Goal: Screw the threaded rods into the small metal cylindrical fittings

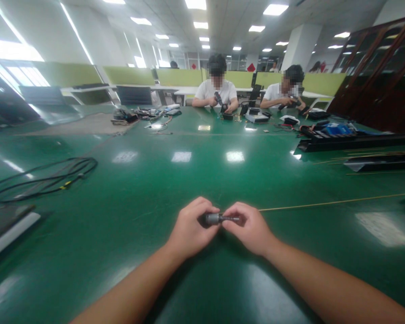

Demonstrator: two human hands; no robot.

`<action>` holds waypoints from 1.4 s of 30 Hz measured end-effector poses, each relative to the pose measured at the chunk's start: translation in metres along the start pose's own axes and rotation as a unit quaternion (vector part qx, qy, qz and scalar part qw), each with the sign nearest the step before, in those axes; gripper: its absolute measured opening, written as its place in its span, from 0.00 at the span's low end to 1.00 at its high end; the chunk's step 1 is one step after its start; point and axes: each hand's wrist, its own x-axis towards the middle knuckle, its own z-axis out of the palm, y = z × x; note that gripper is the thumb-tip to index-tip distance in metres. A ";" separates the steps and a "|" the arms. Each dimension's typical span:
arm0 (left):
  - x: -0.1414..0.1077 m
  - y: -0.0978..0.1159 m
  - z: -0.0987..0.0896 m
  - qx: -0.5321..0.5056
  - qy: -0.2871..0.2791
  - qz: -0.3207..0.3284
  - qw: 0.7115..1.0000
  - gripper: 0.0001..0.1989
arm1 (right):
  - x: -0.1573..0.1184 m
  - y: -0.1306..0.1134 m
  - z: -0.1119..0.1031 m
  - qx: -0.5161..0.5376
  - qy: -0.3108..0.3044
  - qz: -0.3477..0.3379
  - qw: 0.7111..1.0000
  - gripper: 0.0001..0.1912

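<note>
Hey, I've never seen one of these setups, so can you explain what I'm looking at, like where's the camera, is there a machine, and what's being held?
No machine is handling things here: you see a person's own bare left hand and right hand. The single picture comes from a camera worn on that person's head, looking forward and down. The left hand holds a small grey metal part, and the right hand is at its thin shaft. I can't tell exactly what the part is. On the green table, a looped cable lies to the left, and a thin yellow rod stretches off to the right. Across the table sit two other people in white.
</note>
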 end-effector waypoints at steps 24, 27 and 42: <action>0.000 0.000 -0.002 0.013 0.015 0.007 1.000 0.07 | -0.001 0.002 0.001 0.002 0.005 0.019 1.000 0.05; 0.001 0.000 -0.001 0.016 0.016 0.011 1.000 0.07 | -0.001 0.002 0.001 0.001 0.004 0.024 1.000 0.05; 0.004 -0.001 -0.005 0.019 0.035 0.005 0.999 0.08 | 0.000 0.003 0.002 0.044 -0.003 0.047 0.998 0.04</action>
